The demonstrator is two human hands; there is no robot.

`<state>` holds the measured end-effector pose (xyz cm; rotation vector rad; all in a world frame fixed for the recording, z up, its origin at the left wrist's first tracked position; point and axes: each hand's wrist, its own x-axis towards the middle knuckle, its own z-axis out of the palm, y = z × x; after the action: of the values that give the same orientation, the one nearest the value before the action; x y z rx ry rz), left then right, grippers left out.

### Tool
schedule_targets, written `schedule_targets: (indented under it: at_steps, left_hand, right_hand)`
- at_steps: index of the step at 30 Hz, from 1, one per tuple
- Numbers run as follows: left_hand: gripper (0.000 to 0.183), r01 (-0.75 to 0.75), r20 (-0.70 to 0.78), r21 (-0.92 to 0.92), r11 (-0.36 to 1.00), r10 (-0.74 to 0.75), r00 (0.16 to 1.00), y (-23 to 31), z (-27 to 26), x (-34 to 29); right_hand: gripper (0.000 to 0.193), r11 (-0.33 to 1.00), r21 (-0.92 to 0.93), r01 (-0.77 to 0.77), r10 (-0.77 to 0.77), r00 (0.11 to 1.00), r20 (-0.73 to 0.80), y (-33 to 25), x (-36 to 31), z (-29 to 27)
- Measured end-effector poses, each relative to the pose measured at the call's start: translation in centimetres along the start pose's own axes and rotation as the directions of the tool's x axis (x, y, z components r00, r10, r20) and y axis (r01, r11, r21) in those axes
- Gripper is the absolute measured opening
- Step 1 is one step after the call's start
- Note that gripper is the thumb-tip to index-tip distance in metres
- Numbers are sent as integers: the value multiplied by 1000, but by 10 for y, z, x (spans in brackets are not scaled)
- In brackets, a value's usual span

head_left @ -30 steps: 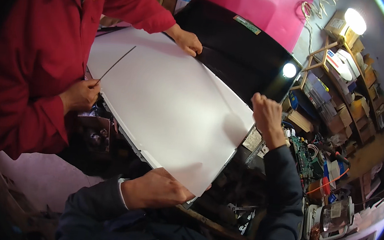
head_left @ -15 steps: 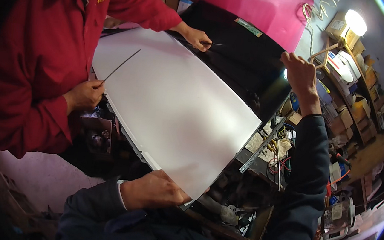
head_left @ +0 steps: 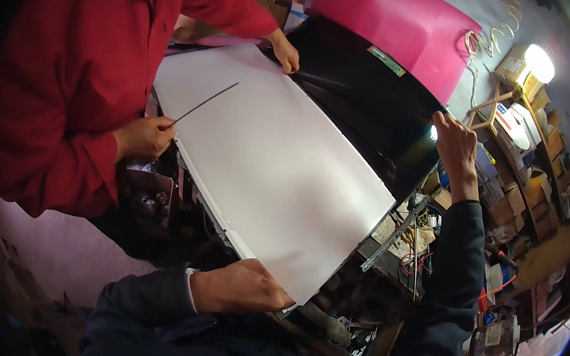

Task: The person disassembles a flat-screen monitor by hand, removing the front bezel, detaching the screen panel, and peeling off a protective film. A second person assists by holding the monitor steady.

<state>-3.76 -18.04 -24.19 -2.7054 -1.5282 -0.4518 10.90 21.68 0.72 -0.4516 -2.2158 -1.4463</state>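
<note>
Left hand: the left hand (head_left: 241, 289) grips the near corner of the big white flat sheet (head_left: 279, 170), fingers curled over its edge.
Right hand: the right hand (head_left: 454, 141) is up high, far from the left one, closed on the far right corner of the wide black flat panel (head_left: 368, 100).
White sheet: it lies long and flat, going from the left hand away to the other person. Its right side lies over the black panel.
Black panel: it sticks out from under the white sheet, just left of the right hand.
Other person: a person in a red jacket (head_left: 68, 75) stands past the left hand. One of their hands (head_left: 143, 138) pinches a thin dark stick (head_left: 204, 103) that lies over the sheet. Their other hand (head_left: 286, 52) touches the sheet's far corner.
Bench: the messy bench (head_left: 402, 244) under the right arm has wires and tools on it.
Lamp: a bright round lamp (head_left: 537, 63) shines just past the right hand.
Pink board: a big pink board (head_left: 396, 24) stands behind the black panel.
</note>
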Motion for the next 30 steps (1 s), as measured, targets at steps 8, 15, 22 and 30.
schedule_targets:
  at_steps: [8,15,22,30]
  left_hand:
    - [47,-34,-52,20,999,35,998,1,-7,9]
    - [20,-60,-360,76,995,83,929,1,-5,8]
    - [25,-69,-480,46,997,82,873,1,-13,18]
    - [36,-175,-414,-15,984,153,897,-2,20,4]
  right_hand:
    - [15,992,126,-16,4,995,99,-23,-54,26]
    - [15,988,152,-15,0,995,97,-48,-46,-17]
    - [11,998,-7,58,-57,993,106,-85,-13,-88]
    - [5,978,115,-176,170,984,61,8,-21,-5]
